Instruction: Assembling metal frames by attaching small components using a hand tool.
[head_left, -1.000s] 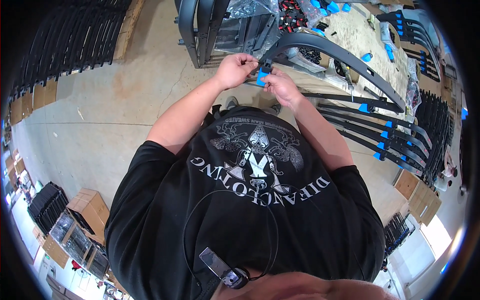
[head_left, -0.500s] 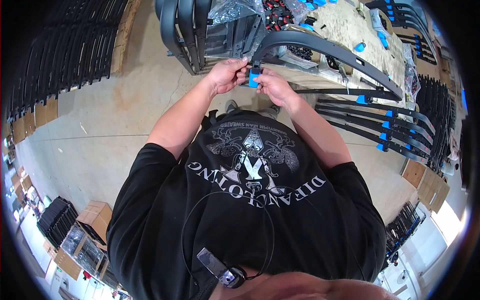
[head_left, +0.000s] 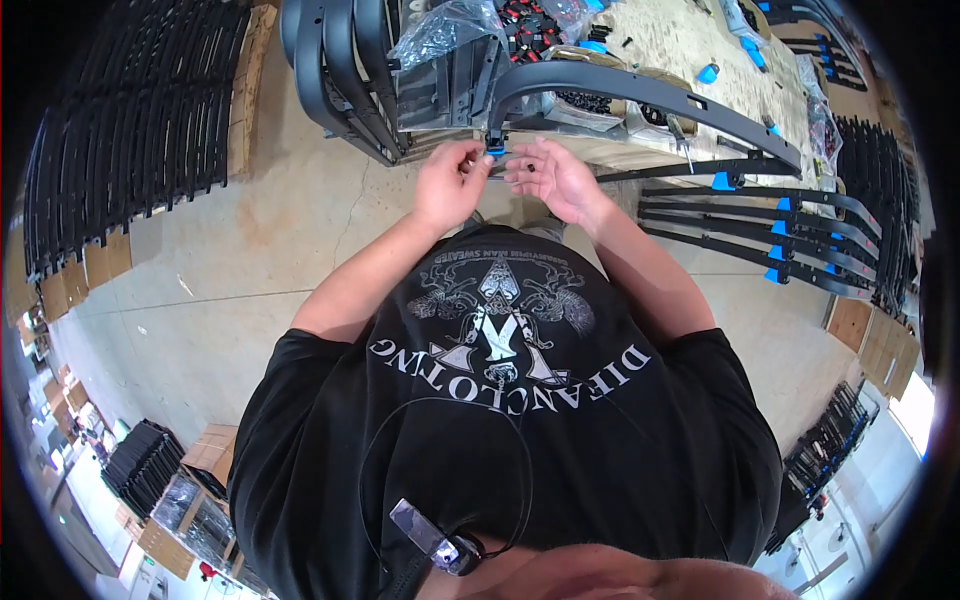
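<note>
Centrally, one curved black bar (head_left: pixel 640 88), arching along the near edge of the surface (head_left: pixel 670 45); its left end, fitted with a blue piece (head_left: pixel 495 151), sits between the two hands. Left hand (head_left: pixel 448 188): fingers curled, thumb at the blue piece; cannot tell whether it is pinched firmly. Right hand (head_left: pixel 560 182): just right of the piece, palm up, fingers loosely spread, one small dark part (head_left: pixel 530 168) against them. On the surface: red-and-black parts (head_left: pixel 530 30), far left; a tray of small black parts (head_left: pixel 582 103), behind the bar; a loose blue piece (head_left: pixel 709 73), farther right. Left of the surface: large curved black frames (head_left: pixel 345 70). Right: several black bars (head_left: pixel 840 203) carrying blue pieces. Far left: a long row of dark bars (head_left: pixel 150 100).
</note>
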